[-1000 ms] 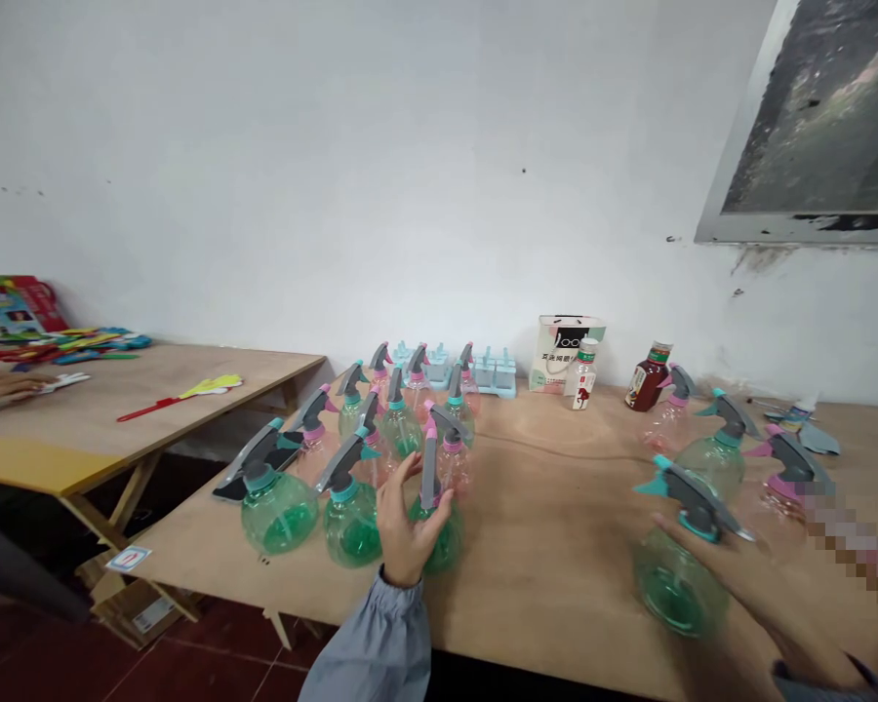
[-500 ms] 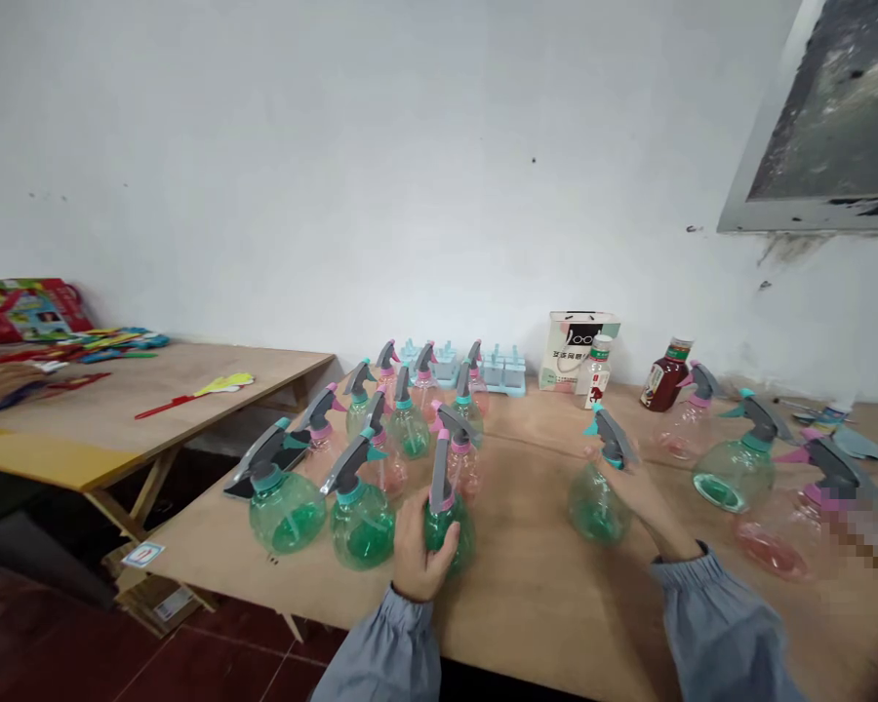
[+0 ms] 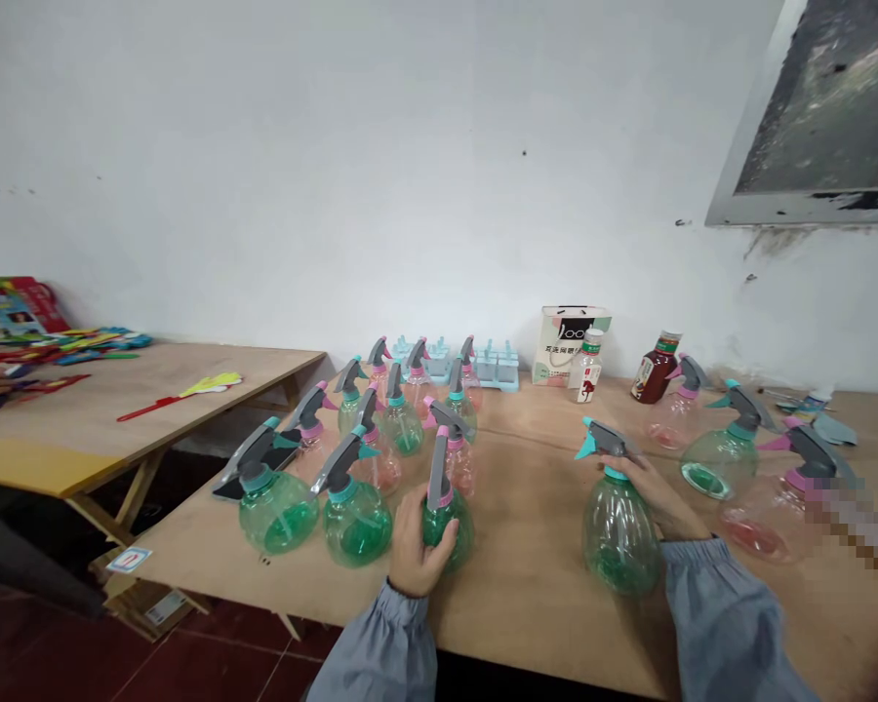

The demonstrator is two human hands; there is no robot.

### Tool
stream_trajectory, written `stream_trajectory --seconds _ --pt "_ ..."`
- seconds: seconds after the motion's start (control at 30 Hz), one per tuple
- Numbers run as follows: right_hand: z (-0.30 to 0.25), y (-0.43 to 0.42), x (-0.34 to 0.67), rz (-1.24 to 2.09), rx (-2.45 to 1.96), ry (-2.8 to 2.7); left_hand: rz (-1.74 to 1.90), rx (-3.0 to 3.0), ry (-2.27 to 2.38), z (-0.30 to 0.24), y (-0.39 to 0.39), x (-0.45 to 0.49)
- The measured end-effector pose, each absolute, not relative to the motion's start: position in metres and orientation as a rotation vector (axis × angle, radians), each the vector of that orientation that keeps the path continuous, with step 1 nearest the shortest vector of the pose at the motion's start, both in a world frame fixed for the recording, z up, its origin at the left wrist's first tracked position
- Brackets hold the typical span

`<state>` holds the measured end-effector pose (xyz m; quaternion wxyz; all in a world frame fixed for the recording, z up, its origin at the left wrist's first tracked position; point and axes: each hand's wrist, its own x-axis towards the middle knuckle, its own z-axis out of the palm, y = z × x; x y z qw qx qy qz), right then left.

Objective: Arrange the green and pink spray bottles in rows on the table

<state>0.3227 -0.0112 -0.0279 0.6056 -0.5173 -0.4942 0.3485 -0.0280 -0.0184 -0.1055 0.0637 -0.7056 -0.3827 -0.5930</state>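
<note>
My left hand [image 3: 416, 543] is wrapped round a green spray bottle with a pink collar [image 3: 446, 511], which stands at the front right of a group of several green and pink spray bottles [image 3: 358, 458] on the wooden table [image 3: 527, 585]. My right hand [image 3: 655, 492] grips the neck of a green spray bottle with a teal nozzle [image 3: 616, 517], held tilted just over the table to the right of the group.
Three more spray bottles [image 3: 732, 448] stand at the right. A paper bag [image 3: 567, 341], a small white bottle [image 3: 587, 366], a dark red bottle [image 3: 653, 368] and blue moulds [image 3: 494, 366] line the wall. Another table [image 3: 80, 409] with coloured items stands left.
My right hand brought the teal-nozzled bottle from the right edge toward the middle, and it now hangs nearer to me. My left hand stayed on its bottle.
</note>
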Motion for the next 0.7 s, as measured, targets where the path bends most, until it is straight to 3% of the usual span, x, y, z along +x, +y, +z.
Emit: stream_trajectory --seconds 0.17,0.4,0.7 --pt "-0.023 -0.014 0.306 1.122 -0.957 -1.017 -1.827 -2.156 -1.156 -0.105 -0.019 -0.028" --pt "-0.029 -0.005 0.295 1.057 -0.807 -0.747 -1.802 -2.179 -1.176 -0.111 -0.015 -0.032" --pt "-0.028 -0.008 0.287 1.049 -0.664 -0.796 -1.814 -2.153 -1.177 -0.106 -0.019 -0.029"
